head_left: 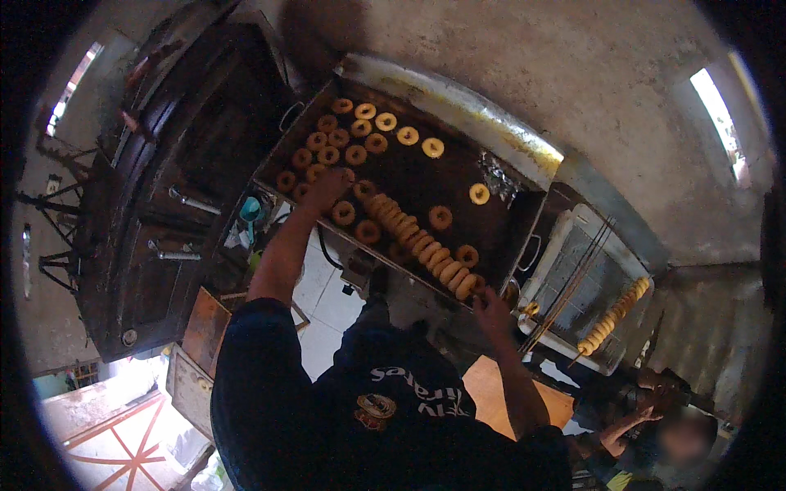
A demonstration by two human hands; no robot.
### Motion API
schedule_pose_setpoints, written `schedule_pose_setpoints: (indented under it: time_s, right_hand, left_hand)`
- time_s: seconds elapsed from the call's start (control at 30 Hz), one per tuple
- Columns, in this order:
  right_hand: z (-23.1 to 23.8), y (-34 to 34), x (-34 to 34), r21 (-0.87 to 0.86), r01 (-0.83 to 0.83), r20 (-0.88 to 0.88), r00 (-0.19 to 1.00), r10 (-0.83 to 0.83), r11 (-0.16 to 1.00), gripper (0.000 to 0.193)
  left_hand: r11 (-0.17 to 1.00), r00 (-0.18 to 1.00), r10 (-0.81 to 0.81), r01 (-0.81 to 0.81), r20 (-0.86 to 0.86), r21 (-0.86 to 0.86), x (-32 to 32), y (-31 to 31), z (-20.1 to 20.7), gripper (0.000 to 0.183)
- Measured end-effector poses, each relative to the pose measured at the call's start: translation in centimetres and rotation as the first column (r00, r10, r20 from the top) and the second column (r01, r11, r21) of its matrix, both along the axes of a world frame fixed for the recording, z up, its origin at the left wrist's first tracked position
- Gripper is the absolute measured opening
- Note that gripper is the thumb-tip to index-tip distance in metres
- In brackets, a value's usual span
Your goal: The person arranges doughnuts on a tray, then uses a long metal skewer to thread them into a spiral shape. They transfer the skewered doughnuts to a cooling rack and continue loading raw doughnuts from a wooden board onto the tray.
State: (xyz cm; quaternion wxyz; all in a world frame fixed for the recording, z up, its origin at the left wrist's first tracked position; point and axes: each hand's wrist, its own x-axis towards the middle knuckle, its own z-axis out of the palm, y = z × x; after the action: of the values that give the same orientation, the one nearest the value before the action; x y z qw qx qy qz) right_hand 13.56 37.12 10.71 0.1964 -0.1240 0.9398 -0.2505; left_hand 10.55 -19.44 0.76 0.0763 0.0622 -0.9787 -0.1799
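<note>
A long row of golden doughnuts (420, 244), apparently threaded on a stick, spans slantwise above the near side of a wide fryer pan (458, 168). At its left end my left hand (329, 191) is closed, gripping the stick's end. My right hand (490, 313) is closed at the lower right end, by the pan's near rim. The stick itself is mostly hidden by the doughnuts. Several browned ring doughnuts (355, 154) lie in the dark pan, crowded toward the left. Paler ones (432, 147) line the far side, and one more (479, 193) sits apart at the right.
Right of the pan stands a white rack tray (557, 245) with thin sticks (577, 274) across it and another loaded stick of doughnuts (612, 315). A dark wooden cabinet (164, 237) and a teal cup (250, 209) are at left. Another person (630, 425) is at lower right.
</note>
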Motion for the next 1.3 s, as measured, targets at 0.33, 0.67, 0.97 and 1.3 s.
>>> schedule_pose_setpoints:
  time_s: [0.33, 0.67, 0.97, 1.3]
  right_hand:
    - [-7.3, -9.0, -4.1, -0.254, 0.054, -0.076, 0.994, -0.075, 0.966, 0.036]
    - [-1.8, -13.4, -4.7, -0.006, 0.074, -0.072, 0.995, -0.075, 0.997, 0.029]
    - [-7.4, -12.4, -5.9, -0.274, 0.093, -0.095, 0.988, -0.123, 0.957, 0.034]
    - [-5.8, -10.1, -3.7, -0.139, 0.108, -0.117, 0.985, -0.124, 0.984, 0.034]
  left_hand:
    - [0.973, 0.969, 0.232, -0.231, 0.084, -0.028, -3.4, -6.4, 2.8, 0.037]
    - [0.933, 0.921, 0.303, -0.339, 0.246, 0.120, -10.1, -8.5, 0.6, 0.033]
    - [0.952, 0.996, -0.034, 0.057, -0.081, 0.302, -9.4, -17.6, 2.3, 0.033]
    - [0.960, 0.885, -0.245, 0.165, -0.396, -0.225, -1.7, -12.2, 3.1, 0.031]
